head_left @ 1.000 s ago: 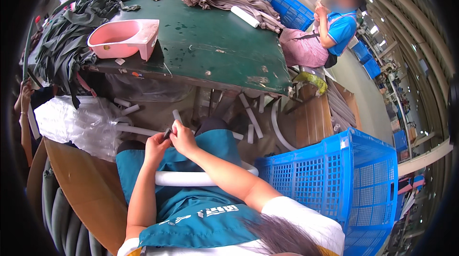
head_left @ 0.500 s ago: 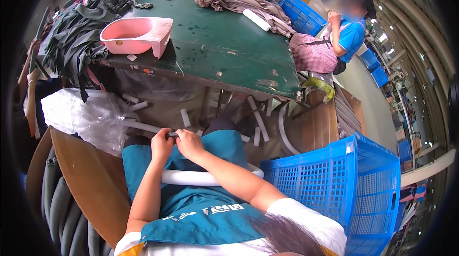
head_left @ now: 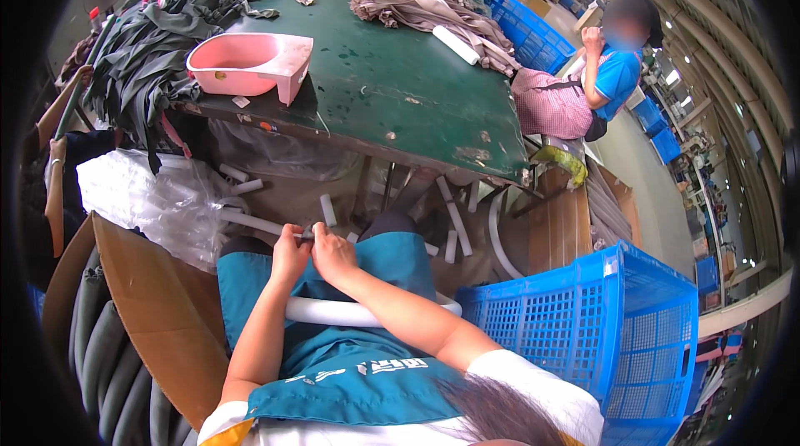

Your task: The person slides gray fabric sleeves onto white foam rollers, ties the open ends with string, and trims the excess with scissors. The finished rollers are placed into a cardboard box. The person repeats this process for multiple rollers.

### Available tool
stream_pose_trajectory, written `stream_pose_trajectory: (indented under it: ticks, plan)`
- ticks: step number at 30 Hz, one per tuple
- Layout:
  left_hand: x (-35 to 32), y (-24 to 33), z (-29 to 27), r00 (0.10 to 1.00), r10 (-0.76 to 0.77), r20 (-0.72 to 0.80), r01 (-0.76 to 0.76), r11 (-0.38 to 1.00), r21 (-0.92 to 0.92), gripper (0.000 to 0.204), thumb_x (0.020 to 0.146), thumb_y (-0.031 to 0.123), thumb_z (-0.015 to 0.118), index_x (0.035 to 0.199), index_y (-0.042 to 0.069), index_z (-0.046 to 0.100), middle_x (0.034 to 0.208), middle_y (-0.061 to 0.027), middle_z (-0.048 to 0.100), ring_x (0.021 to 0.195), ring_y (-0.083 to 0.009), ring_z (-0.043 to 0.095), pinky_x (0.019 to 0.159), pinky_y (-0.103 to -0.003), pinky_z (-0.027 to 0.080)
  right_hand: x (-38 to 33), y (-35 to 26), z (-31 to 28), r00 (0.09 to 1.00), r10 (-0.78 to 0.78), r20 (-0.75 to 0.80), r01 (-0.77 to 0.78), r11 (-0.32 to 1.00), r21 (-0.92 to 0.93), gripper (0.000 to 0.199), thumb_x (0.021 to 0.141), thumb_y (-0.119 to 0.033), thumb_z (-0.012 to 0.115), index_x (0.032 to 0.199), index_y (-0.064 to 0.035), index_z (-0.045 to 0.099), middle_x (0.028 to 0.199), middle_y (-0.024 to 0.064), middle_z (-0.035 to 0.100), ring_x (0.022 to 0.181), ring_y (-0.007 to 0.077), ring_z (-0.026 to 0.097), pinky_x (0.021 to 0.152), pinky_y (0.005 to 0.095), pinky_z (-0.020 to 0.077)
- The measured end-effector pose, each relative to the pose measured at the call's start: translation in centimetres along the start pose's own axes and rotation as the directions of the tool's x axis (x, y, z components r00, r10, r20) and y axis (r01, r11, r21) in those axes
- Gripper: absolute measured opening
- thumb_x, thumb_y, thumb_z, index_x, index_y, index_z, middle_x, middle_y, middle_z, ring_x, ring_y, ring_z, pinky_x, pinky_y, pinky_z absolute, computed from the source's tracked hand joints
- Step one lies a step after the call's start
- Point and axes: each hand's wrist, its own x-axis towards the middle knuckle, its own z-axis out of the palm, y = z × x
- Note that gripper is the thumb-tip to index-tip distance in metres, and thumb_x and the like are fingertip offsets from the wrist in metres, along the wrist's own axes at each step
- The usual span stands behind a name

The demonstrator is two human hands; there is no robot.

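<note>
2 hands meet over the lap, fingertips pinched together on a small dark piece [head_left: 307, 234] that sits just above the knees, against the teal apron [head_left: 367, 363]. The left hand [head_left: 289, 256] and the right hand [head_left: 332, 251] touch at the thumbs, and both close tight on that piece; what it is exactly is too small to tell. To do this fiddly step well, I judge the wrists should stay braced on the thighs and the piece kept close to the body, so the pinch does not slip. 1 white curved tube [head_left: 350, 311] lies across the lap beneath the forearms, untouched by the fingers. Just right stands a blue basket [head_left: 583, 338]; ahead is the green table [head_left: 400, 96].
</note>
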Motion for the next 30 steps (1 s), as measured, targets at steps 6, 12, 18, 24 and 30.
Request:
stream_pose_trajectory:
  ticks: [6, 12, 18, 24, 30]
  plan:
    - [-0.5, 1.7, -0.8, 0.986, 0.108, 0.128, -0.138, 0.956, 0.257, 0.024, 0.076, 0.006, 0.059, 0.1, 0.002, 0.056, 0.081, -0.0207, 0.067, 0.08, -0.038, 0.065, 0.072, -0.043, 0.051, 0.3, 0.8, -0.2, 0.99, 0.072, 0.12, -0.061, 0.994, -0.09, 0.015, 0.081, -0.01, 0.057, 0.093, -0.0052, 0.05, 0.072, 0.0171, 0.066, 0.069, 0.0383, 0.066, 0.062, 0.0499, 0.0526]
    - [-1.3, 3.0, -0.4, 0.997, 0.075, -0.007, -0.068, 0.943, 0.325, 0.018, 0.077, 0.013, 0.061, 0.091, 0.002, 0.059, 0.076, -0.0212, 0.066, 0.077, -0.0401, 0.064, 0.071, -0.046, 0.051, 0.8, 1.2, -0.9, 0.994, 0.042, 0.098, -0.033, 0.995, -0.089, 0.018, 0.08, -0.016, 0.063, 0.089, -0.007, 0.051, 0.07, 0.0161, 0.065, 0.068, 0.0368, 0.066, 0.058, 0.048, 0.0503]
    - [-0.5, 1.4, -0.6, 0.977, 0.214, 0.024, -0.198, 0.846, 0.495, 0.017, 0.079, 0.017, 0.064, 0.084, 0.002, 0.057, 0.074, -0.021, 0.065, 0.074, -0.0411, 0.063, 0.068, -0.048, 0.05, 0.7, -0.1, -2.0, 0.969, 0.162, 0.185, -0.181, 0.98, 0.087, 0.028, 0.081, -0.02, 0.066, 0.099, -0.0088, 0.048, 0.08, 0.0159, 0.067, 0.077, 0.0383, 0.065, 0.066, 0.0488, 0.0496]
    - [-1.1, 2.2, -0.7, 0.979, 0.159, 0.127, -0.199, 0.874, 0.443, 0.03, 0.067, 0.006, 0.071, 0.089, 0.003, 0.05, 0.074, -0.0194, 0.064, 0.075, -0.0407, 0.063, 0.068, -0.046, 0.049, 1.0, 1.5, 0.1, 0.895, 0.333, 0.296, -0.395, 0.901, 0.18, 0.024, 0.079, -0.013, 0.062, 0.101, -0.007, 0.055, 0.092, 0.0192, 0.066, 0.091, 0.0378, 0.063, 0.076, 0.047, 0.0497]
    - [-0.7, 0.7, 0.4, 0.995, 0.09, 0.049, -0.102, 0.867, 0.488, 0.02, 0.071, 0.002, 0.064, 0.089, 0.003, 0.054, 0.079, -0.0217, 0.065, 0.08, -0.0409, 0.063, 0.071, -0.045, 0.051, 0.6, 1.5, 0.3, 0.972, 0.084, 0.218, -0.085, 0.996, -0.002, 0.018, 0.077, -0.011, 0.062, 0.09, -0.0072, 0.049, 0.074, 0.0156, 0.065, 0.075, 0.0385, 0.065, 0.063, 0.0486, 0.0506]
